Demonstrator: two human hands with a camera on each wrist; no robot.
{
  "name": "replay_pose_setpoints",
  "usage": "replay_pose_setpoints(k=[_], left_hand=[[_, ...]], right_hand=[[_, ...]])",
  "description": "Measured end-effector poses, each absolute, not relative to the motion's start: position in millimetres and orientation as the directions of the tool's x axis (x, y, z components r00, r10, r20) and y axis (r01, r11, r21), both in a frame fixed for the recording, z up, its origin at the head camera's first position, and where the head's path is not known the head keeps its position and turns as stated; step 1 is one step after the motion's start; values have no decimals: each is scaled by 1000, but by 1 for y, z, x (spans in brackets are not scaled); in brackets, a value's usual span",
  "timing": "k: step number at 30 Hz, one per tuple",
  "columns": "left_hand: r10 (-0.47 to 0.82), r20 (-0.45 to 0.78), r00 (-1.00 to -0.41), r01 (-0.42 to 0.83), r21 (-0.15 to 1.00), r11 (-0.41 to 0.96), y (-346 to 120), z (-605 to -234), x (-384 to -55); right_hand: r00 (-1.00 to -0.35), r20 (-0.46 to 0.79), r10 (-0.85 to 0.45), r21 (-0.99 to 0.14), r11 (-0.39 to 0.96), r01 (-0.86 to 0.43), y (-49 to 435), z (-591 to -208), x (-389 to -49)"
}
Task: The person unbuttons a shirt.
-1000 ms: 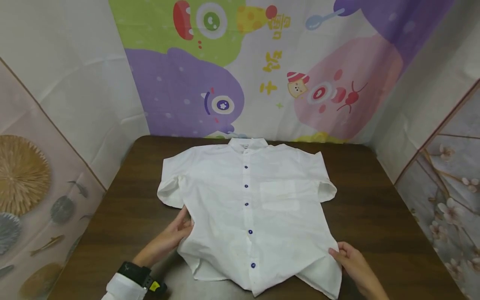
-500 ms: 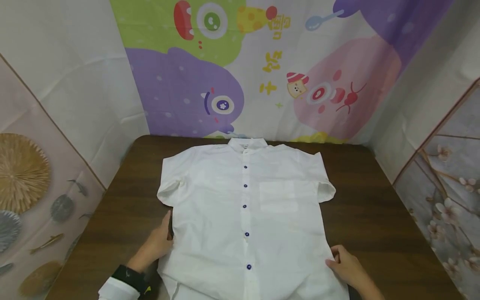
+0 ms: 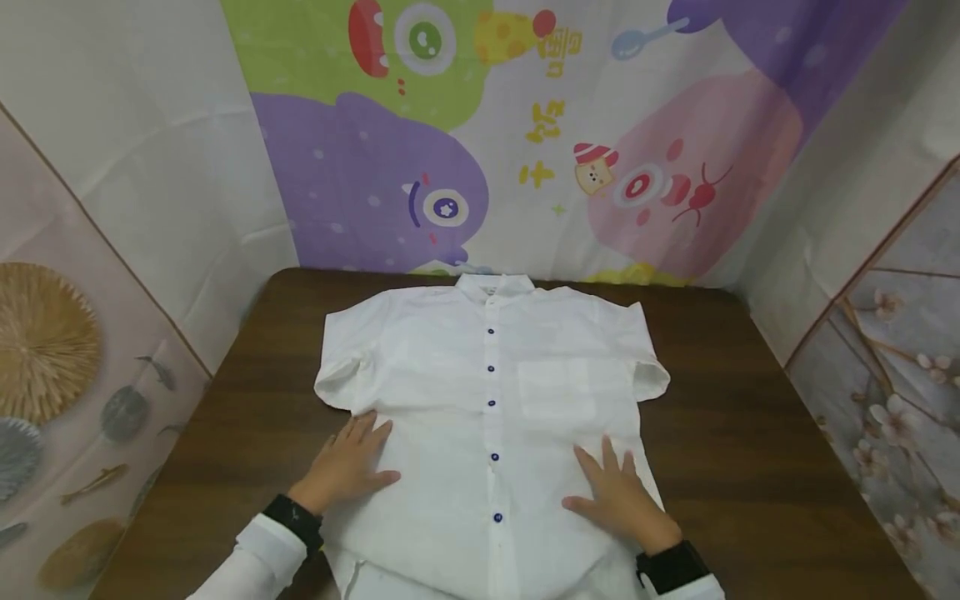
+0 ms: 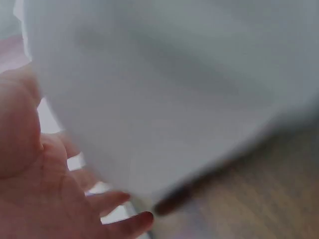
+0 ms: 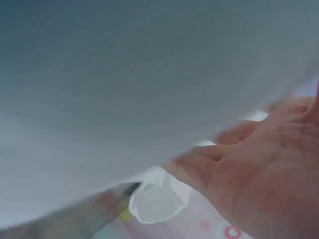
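Observation:
A white short-sleeved shirt (image 3: 442, 450) with dark blue buttons lies front up, its collar at the far side. My left hand (image 3: 348, 462) rests with spread fingers on the shirt's left side, below the sleeve. On the right side, below the chest pocket (image 3: 557, 388), my right hand (image 3: 618, 496) lies over the cloth, fingers spread too. Both wrist views are mostly filled by blurred white cloth; the left palm (image 4: 45, 184) and the right palm (image 5: 269, 169) show beside it. The shirt's lower hem runs out of the head view at the bottom.
The shirt lies on a dark brown wooden table (image 3: 720, 375) with rounded far corners. Behind it hangs a cloth backdrop (image 3: 525, 142) with cartoon monsters. Patterned hangings stand on the left (image 3: 45, 350) and right (image 3: 892, 400).
Both hands have let go of the shirt's side edges and moved inward onto its front, fingers spreading. The lower part, bunched up a second ago, now lies flatter and reaches closer to me.

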State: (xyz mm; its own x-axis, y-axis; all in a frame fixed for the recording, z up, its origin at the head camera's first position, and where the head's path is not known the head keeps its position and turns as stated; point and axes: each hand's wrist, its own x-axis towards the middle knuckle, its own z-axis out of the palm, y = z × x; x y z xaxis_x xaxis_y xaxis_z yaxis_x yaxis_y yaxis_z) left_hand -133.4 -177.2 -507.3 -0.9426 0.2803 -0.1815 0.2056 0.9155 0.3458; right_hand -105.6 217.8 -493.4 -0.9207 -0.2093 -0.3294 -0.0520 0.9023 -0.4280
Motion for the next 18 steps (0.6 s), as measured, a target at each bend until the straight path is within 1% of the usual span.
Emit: replay_pose_setpoints(k=[1, 5, 11, 15, 18], left_hand=[[294, -207, -933, 209, 355, 911, -179, -510, -137], [319, -232, -919, 205, 410, 889, -186, -514, -154], [348, -281, -894, 199, 445, 873, -194, -515, -181], [393, -296, -871, 214, 492, 844, -199, -510, -198], [387, -297, -873, 178, 544, 820, -203, -499, -195]], right_hand=[[-916, -350, -195, -406, 913, -39, 215, -497, -110], [-926, -341, -163, -353, 935, -35, 210, -506, -126], [-930, -322, -176, -332, 941, -63, 212, -509, -147], [-923, -318, -215, -384, 920, -81, 221, -506, -160], [-924, -304, -233, -483, 873, -62, 238, -502, -162]])
